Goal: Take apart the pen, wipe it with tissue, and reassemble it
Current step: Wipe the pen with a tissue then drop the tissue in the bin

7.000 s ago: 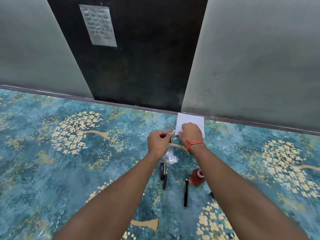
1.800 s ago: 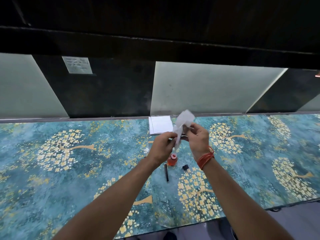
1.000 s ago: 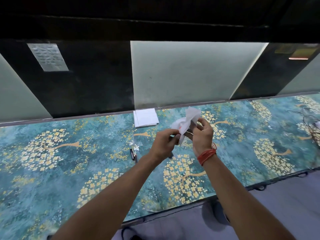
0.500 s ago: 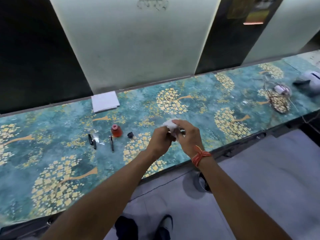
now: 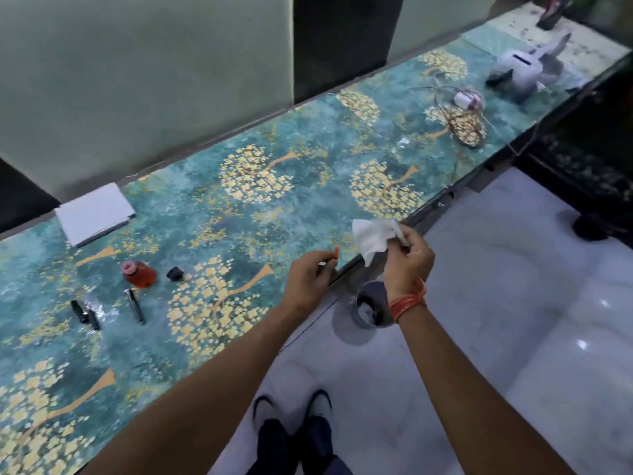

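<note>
My left hand (image 5: 306,275) pinches a small pen part with an orange tip (image 5: 335,252) near the counter's front edge. My right hand (image 5: 407,258), with an orange thread at the wrist, grips a crumpled white tissue (image 5: 373,236) just to the right, over the edge. The two hands are apart. On the counter at the left lie dark pen pieces: a slim barrel (image 5: 136,306), two short black parts (image 5: 84,313), and a small black cap (image 5: 174,273). An orange ink bottle (image 5: 138,274) stands open beside them.
A white pad of tissues (image 5: 94,214) lies against the back wall. A grey bin (image 5: 371,308) stands on the white floor below my right hand. Tangled wires (image 5: 460,121) and a white device (image 5: 524,72) sit far right on the teal patterned counter (image 5: 260,207).
My hands have separated: the right has pulled the tissue off the pen part and moved right, above the bin. The view has swung right and down, showing floor and my shoes.
</note>
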